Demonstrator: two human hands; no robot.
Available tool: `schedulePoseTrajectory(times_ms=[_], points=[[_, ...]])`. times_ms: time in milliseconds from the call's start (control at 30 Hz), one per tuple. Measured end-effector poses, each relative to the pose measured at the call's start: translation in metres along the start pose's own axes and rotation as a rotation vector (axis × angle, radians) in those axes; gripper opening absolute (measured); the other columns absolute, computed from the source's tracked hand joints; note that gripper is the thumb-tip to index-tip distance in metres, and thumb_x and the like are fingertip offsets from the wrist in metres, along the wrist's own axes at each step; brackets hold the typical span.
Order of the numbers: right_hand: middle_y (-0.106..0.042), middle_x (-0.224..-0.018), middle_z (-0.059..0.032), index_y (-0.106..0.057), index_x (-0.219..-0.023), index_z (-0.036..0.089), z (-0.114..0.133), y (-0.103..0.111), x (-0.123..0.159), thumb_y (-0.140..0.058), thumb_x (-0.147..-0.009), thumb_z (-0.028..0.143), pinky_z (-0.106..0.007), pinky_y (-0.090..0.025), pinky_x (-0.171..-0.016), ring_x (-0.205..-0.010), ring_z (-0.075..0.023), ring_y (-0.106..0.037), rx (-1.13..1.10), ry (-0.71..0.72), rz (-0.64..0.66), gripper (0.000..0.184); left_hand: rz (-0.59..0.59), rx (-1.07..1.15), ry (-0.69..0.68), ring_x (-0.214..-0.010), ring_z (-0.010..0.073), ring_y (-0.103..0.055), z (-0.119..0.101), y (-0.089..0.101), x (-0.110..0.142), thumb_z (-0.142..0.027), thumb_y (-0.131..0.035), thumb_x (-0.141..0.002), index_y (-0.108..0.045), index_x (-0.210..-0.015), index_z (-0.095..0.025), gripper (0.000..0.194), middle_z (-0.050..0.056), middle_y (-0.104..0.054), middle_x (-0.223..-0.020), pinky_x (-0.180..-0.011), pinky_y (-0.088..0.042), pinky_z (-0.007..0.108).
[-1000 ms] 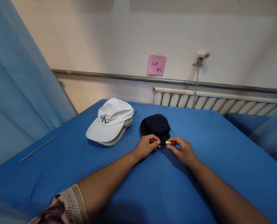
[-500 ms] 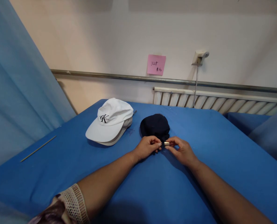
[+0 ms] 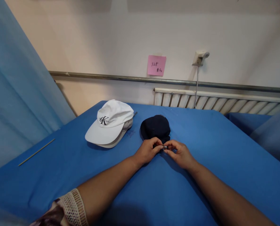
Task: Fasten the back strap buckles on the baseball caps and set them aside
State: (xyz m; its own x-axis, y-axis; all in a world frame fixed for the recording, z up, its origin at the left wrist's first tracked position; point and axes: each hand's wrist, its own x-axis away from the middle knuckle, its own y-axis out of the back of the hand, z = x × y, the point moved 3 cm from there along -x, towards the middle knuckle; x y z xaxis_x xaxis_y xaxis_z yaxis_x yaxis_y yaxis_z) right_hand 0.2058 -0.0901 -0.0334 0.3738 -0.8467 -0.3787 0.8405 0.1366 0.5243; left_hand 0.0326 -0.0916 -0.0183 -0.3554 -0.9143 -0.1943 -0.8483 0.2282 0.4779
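Note:
A navy cap [image 3: 155, 127] lies on the blue-covered table in front of me. At its near edge my left hand [image 3: 151, 149] pinches the dark strap, with the thumb and index finger together. My right hand [image 3: 178, 153] closes its fingertips on a small metal buckle [image 3: 165, 147] on that strap. The two hands nearly touch at the buckle, and the fingers partly cover it. To the left rests a white cap [image 3: 112, 114] with black letters, its brim towards the front left; a second, greyish layer shows beneath it.
A thin stick [image 3: 36, 152] lies at the left of the blue-covered table [image 3: 130, 182]. Blue curtains [image 3: 19, 78] hang at the left. Behind are a metal rail [image 3: 121, 78], a radiator [image 3: 201, 99], a pink note [image 3: 156, 65] and a socket [image 3: 198, 58] with a cord.
My right hand has moved slightly left, closer to my left hand. The buckle has turned and shows silvery now instead of gold. Both caps lie as before.

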Motion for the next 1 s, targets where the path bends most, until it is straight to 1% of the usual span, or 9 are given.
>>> schedulePoseTrajectory(times_ms=[67,167,233,433,533,633,800,900,1000], points=[[-0.066,-0.081,-0.0010,-0.065,-0.096,0.023,-0.003,-0.001,0.000,-0.062,-0.081,0.030,-0.030,-0.051,-0.070,-0.073,-0.0155,-0.062,-0.092,-0.055,-0.013,0.017,0.004,-0.035,-0.046,-0.078,0.0145,-0.062,-0.006,0.001,0.002,-0.028,-0.058,-0.085,-0.061,-0.096,-0.018,0.016,0.002,-0.067,-0.086,-0.071,-0.046,0.025],[-0.067,-0.079,-0.0008,-0.064,-0.094,0.021,-0.002,-0.001,0.000,-0.063,-0.080,0.032,-0.030,-0.050,-0.069,-0.071,-0.0157,-0.063,-0.226,-0.124,-0.039,0.018,0.024,-0.142,-0.141,-0.094,0.0175,-0.062,-0.018,0.002,0.005,-0.024,-0.062,-0.082,-0.056,-0.113,-0.021,0.031,0.004,-0.067,-0.102,-0.083,-0.046,0.028],[-0.067,-0.077,-0.0006,-0.063,-0.092,0.021,0.000,-0.002,0.001,-0.064,-0.079,0.033,-0.030,-0.049,-0.067,-0.070,-0.0153,-0.062,-0.298,-0.160,-0.044,0.018,0.039,-0.254,-0.193,-0.098,0.0189,-0.060,-0.024,0.001,0.008,-0.025,-0.062,-0.083,-0.055,-0.116,-0.022,0.034,0.005,-0.065,-0.108,-0.086,-0.045,0.030],[-0.068,-0.076,-0.0015,-0.063,-0.084,0.022,0.003,-0.006,-0.002,-0.066,-0.078,0.039,-0.030,-0.048,-0.070,-0.072,-0.0152,-0.063,-0.595,-0.229,-0.083,0.019,0.018,-0.598,-0.244,-0.084,0.0179,-0.059,-0.029,0.000,0.009,-0.037,-0.051,-0.091,-0.059,-0.104,-0.020,0.023,0.004,-0.063,-0.090,-0.074,-0.044,0.029],[-0.066,-0.072,-0.0004,-0.063,-0.082,0.022,0.000,-0.007,-0.004,-0.068,-0.077,0.039,-0.029,-0.047,-0.068,-0.067,-0.0140,-0.060,-0.608,-0.234,-0.088,0.019,0.007,-0.719,-0.294,-0.080,0.0174,-0.058,-0.031,-0.001,0.009,-0.037,-0.046,-0.094,-0.060,-0.099,-0.019,0.023,0.004,-0.062,-0.086,-0.072,-0.043,0.029],[-0.064,-0.071,0.0003,-0.063,-0.082,0.022,-0.002,-0.009,-0.005,-0.068,-0.076,0.038,-0.029,-0.045,-0.066,-0.066,-0.0137,-0.059,-0.607,-0.231,-0.102,0.018,-0.012,-0.814,-0.335,-0.079,0.0183,-0.057,-0.033,-0.002,0.009,-0.034,-0.049,-0.092,-0.060,-0.095,-0.018,0.020,0.005,-0.062,-0.085,-0.072,-0.042,0.031],[-0.062,-0.070,0.0007,-0.062,-0.081,0.022,0.002,-0.005,-0.004,-0.068,-0.076,0.035,-0.028,-0.044,-0.064,-0.065,-0.0133,-0.057,-0.541,-0.207,-0.205,0.015,-0.055,-0.888,-0.374,-0.078,0.0198,-0.056,-0.034,-0.001,0.007,-0.030,-0.051,-0.090,-0.061,-0.090,-0.017,0.016,0.005,-0.063,-0.083,-0.075,-0.042,0.034],[-0.060,-0.068,0.0019,-0.062,-0.080,0.022,0.002,0.003,-0.006,-0.071,-0.073,0.036,-0.027,-0.045,-0.063,-0.063,-0.0125,-0.056,-0.589,-0.235,-0.326,0.018,-0.096,-0.889,-0.361,-0.078,0.0202,-0.057,-0.032,0.003,0.005,-0.030,-0.053,-0.089,-0.062,-0.091,-0.017,0.016,0.006,-0.064,-0.083,-0.079,-0.042,0.036],[-0.060,-0.065,0.0027,-0.062,-0.077,0.022,-0.002,0.008,-0.008,-0.075,-0.067,0.036,-0.027,-0.046,-0.061,-0.059,-0.0119,-0.056,-0.662,-0.298,-0.391,0.022,-0.110,-0.856,-0.341,-0.079,0.0201,-0.058,-0.031,0.008,0.004,-0.030,-0.053,-0.089,-0.062,-0.091,-0.017,0.016,0.006,-0.065,-0.084,-0.080,-0.042,0.037]])
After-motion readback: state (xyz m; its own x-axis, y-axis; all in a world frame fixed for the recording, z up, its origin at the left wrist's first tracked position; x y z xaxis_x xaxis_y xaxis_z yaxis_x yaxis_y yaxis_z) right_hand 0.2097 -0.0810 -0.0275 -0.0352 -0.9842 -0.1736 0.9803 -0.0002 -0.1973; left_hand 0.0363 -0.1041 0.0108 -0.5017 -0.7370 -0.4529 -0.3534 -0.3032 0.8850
